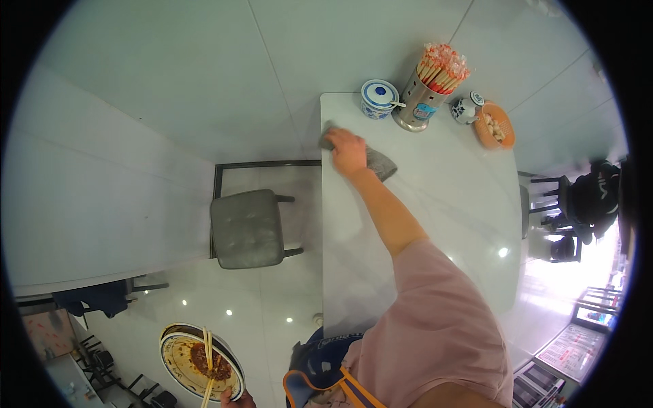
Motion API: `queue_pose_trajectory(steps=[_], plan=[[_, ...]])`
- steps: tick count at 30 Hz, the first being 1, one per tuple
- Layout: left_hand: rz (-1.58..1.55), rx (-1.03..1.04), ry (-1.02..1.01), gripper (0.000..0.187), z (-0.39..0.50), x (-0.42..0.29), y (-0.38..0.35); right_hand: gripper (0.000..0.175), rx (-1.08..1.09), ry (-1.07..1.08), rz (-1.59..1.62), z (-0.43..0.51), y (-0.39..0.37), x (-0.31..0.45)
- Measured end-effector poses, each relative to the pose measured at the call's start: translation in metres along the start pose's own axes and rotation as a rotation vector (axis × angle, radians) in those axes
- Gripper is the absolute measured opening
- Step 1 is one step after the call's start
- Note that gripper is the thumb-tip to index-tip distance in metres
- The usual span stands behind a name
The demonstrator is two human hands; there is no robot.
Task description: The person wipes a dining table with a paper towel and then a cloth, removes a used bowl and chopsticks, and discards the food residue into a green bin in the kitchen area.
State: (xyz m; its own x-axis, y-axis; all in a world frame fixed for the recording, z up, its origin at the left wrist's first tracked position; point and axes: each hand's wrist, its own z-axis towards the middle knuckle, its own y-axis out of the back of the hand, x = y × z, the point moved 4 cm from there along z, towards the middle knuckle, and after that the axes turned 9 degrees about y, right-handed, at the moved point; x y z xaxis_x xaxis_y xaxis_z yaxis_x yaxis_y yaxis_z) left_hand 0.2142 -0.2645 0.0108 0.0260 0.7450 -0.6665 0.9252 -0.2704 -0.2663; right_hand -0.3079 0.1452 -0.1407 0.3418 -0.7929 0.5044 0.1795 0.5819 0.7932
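Observation:
My right hand (348,150) presses a grey cloth (381,164) onto the white table (433,199) near its left edge, with the arm stretched across the tabletop. Part of the cloth lies bunched under the fingers and part trails to the right. At the bottom of the view, my left hand (239,400) grips the rim of stacked bowls (176,370) out over the floor. Inside the upper bowl are dark red sauce remains (209,361) and a pair of wooden chopsticks (208,347) that extends past its rim. Most of my left hand is cut off or hidden.
Along the wall stand a lidded blue-and-white jar (380,98) with a spoon, a metal holder (419,102) of wrapped chopsticks, a small patterned teapot (464,110) and an orange basket (494,125) of what looks like garlic. A grey padded stool (247,229) is left of the table.

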Motion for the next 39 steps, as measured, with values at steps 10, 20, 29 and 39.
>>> queue_pose_trajectory(steps=[10, 20, 29, 39], plan=[[-0.031, 0.010, -0.007, 0.058, -0.019, -0.003, -0.019, 0.035, -0.250, -0.097, 0.232, -0.021, 0.059, -0.036], [-0.174, -0.008, 0.030, 0.054, -0.020, -0.001, 0.002, 0.046, 0.083, -0.088, -0.273, 0.032, -0.018, -0.029], [-0.118, 0.014, 0.047, 0.049, -0.030, -0.001, -0.018, 0.033, 0.083, -0.046, 0.656, -0.056, 0.052, 0.001], [-0.014, 0.195, 0.145, 0.052, -0.004, -0.031, -0.012, 0.049, 0.057, 0.099, -0.166, -0.221, 0.114, 0.035]])
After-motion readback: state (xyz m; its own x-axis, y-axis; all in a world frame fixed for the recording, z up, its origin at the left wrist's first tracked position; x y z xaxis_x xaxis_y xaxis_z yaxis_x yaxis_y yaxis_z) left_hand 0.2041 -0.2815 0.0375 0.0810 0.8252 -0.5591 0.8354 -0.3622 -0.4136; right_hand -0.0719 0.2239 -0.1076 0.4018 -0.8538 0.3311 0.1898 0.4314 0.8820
